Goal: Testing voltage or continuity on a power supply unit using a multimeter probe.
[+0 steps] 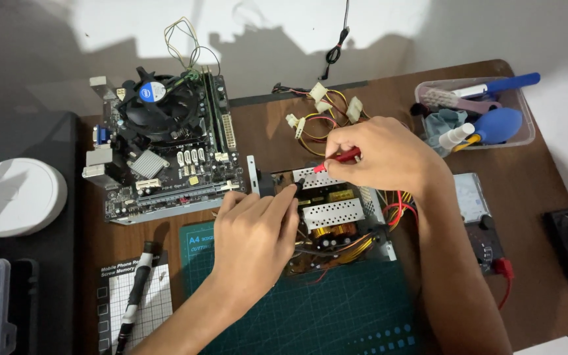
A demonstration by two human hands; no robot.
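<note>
An opened power supply (336, 217), its cover off and perforated heat sinks and yellow-wound coils exposed, is seen at the middle of the brown worktop (534, 217), resting on the far edge of a green cutting mat (336, 315) that runs to the near edge. The left hand (254, 233) is laid over the unit's left side, fingers closed around a black probe (295, 186) whose tip is set on the board. The right hand (379, 154) is held over the unit's far right corner, fingers pinched on a red probe (338, 159) angled down to the left; the two tips are close together but apart. A multimeter (478, 217) is partly hidden just right of the right forearm, with a red lead at its near end. A motherboard (165, 151) with a fan cooler is placed toward the far left corner, just beside the supply. Loose yellow, red and black cabling with white plugs (320, 112) is spread behind the hands near the far edge. A clear tray of cleaning tools (524, 135) occupies the far right corner. A black pen-shaped tool (136, 296) lies on a gridded screw mat (156, 306) at the near left edge. Bare worktop is left between tray and multimeter.
</note>
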